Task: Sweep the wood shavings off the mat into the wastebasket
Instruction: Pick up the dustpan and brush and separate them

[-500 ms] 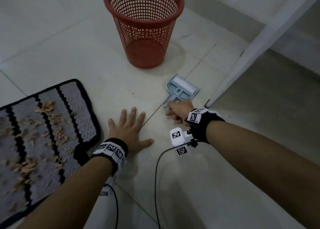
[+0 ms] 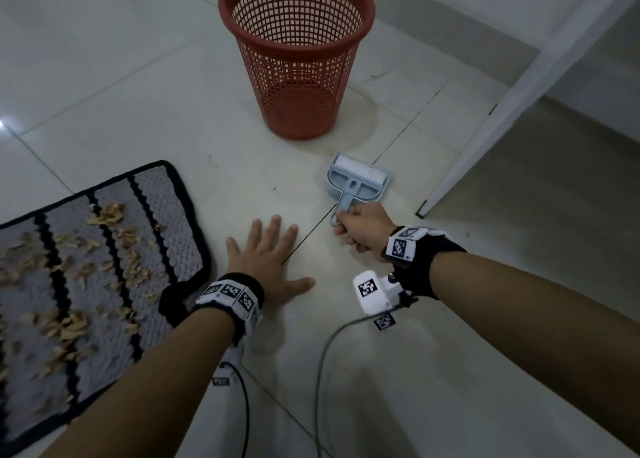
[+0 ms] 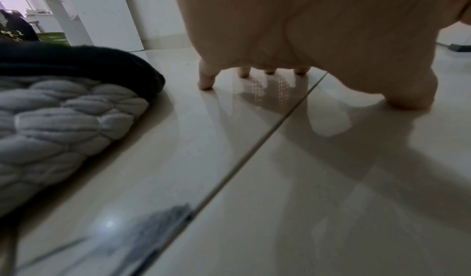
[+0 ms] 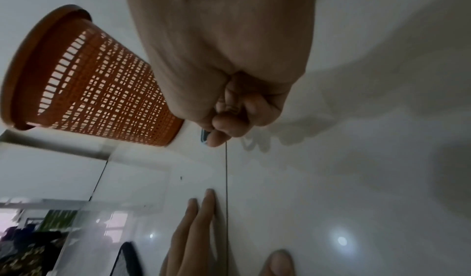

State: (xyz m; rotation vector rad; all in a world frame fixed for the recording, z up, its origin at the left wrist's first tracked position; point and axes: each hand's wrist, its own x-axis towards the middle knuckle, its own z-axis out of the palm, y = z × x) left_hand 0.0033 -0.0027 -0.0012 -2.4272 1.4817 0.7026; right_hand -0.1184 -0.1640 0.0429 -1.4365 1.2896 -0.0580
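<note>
Gripping the handle of the dustpan (image 2: pixel 358 184), the right hand (image 2: pixel 363 230) has its fingers curled round it; a brush (image 2: pixel 356 172) lies nested in the pan. Left hand (image 2: pixel 268 262) rests flat on the tiled floor (image 2: pixel 138 111), fingers spread, holding nothing, just beside the mat's right edge. Wood shavings (image 2: pixel 79 267) lie scattered over the mat (image 2: pixel 166 215). Wastebasket (image 2: pixel 298 55) stands upright on the floor beyond the dustpan.
</note>
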